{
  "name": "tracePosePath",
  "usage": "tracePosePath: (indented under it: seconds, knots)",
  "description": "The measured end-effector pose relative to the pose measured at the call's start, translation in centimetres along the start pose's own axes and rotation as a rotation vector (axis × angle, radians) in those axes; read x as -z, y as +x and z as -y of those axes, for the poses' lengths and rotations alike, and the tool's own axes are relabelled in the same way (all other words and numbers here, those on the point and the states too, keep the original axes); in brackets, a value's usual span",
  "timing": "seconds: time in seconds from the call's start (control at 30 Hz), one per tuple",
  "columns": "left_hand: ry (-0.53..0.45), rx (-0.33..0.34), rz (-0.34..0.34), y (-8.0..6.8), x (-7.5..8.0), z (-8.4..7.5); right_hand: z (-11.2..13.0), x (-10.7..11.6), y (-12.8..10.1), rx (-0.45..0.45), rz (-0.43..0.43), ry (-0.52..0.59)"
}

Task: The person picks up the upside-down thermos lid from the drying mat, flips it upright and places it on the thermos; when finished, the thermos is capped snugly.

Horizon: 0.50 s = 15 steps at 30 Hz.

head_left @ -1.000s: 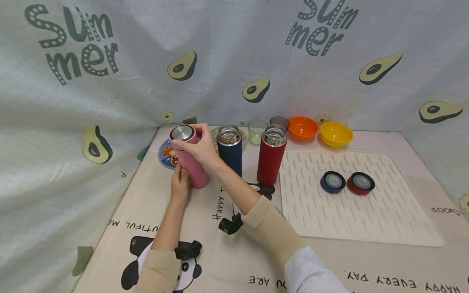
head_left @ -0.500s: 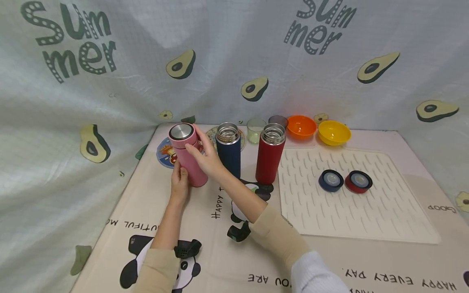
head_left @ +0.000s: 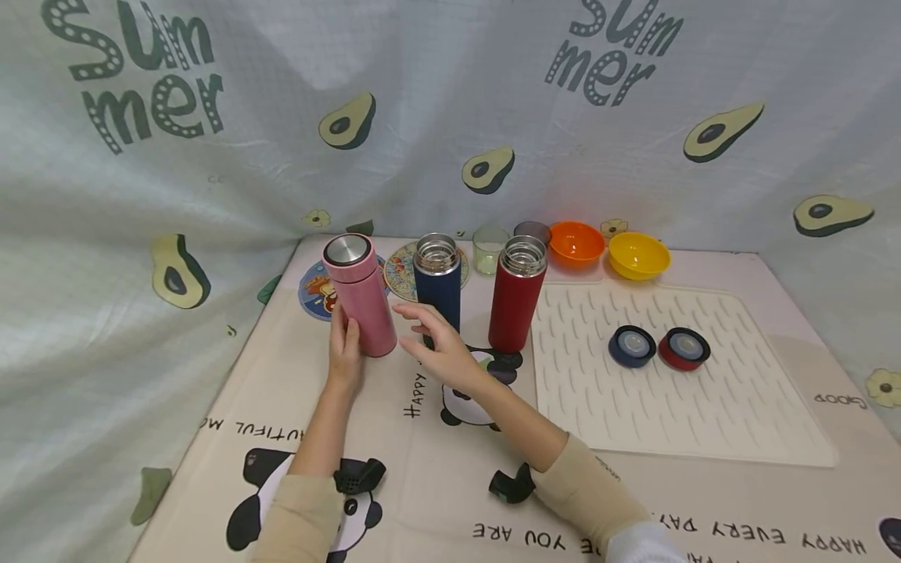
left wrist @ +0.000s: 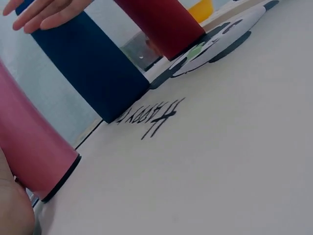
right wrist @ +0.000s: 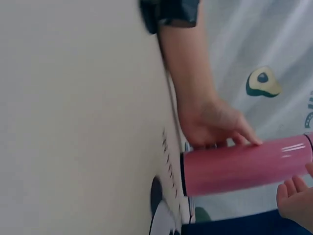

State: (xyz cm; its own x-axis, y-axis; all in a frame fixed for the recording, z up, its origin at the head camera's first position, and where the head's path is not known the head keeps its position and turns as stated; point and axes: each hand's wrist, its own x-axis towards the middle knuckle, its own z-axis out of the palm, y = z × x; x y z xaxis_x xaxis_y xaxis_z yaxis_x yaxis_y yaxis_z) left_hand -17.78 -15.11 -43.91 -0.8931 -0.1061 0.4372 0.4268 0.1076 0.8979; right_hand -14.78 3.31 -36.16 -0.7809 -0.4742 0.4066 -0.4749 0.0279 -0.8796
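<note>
Taking the pink flask [head_left: 357, 295] as the reference: it stands upright on the worktop [head_left: 422, 485] with its steel-topped lid on, at the left end of a row of three. The left hand [head_left: 344, 350] lies against its lower left side, fingers laid on the wall rather than wrapped round it; the left wrist view shows only the flask's base [left wrist: 34, 152] and cannot confirm a firm grip. Just right of the pink flask, the right hand [head_left: 439, 344] hovers with fingers spread and relaxed, holding nothing, close in front of the navy flask [head_left: 438, 285]. Further right stands the red flask [head_left: 518, 295]; both are uncapped, mouths open. Well to the right of the pink flask, a navy lid [head_left: 632, 346] and a red lid [head_left: 683, 349] lie on the ridged white mat [head_left: 739, 407]. Risk, as judged: the three tall, narrow bodies stand close together, and a sideways brush from the spread right hand could tip the navy flask into a neighbour; whether either open flask holds liquid cannot be told. The left hand's light contact would give little restraint if the pink flask were knocked.
</note>
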Motion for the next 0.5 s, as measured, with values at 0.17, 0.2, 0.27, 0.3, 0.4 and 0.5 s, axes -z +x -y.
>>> tracePosePath:
  seconds: [0.17, 0.2, 0.27, 0.3, 0.4, 0.5]
  knots:
    - [0.005, 0.017, -0.001, -0.3, -0.5, -0.1, -0.1, 2.3, -2.8, 0.0, 0.004, -0.089]
    - [0.013, 0.01, -0.022, -0.3, -0.6, -0.1, -0.1, 2.9, -3.4, -0.001, -0.004, -0.113]
    - [0.019, -0.013, -0.072, -0.5, -0.7, -0.3, 0.0, 4.1, -4.5, -0.016, -0.024, -0.156]
    - [0.025, -0.024, -0.098, -0.6, -0.8, -0.4, 0.0, 4.8, -5.1, -0.026, -0.037, -0.182]
    - [0.057, -0.043, -0.159, -1.1, -1.2, -0.9, -0.9, 7.5, -6.8, -0.071, -0.088, -0.271]
    - [0.191, -0.024, -0.183, -1.8, -1.0, -0.6, -3.0, 11.1, -8.7, -0.078, -0.148, -0.471]
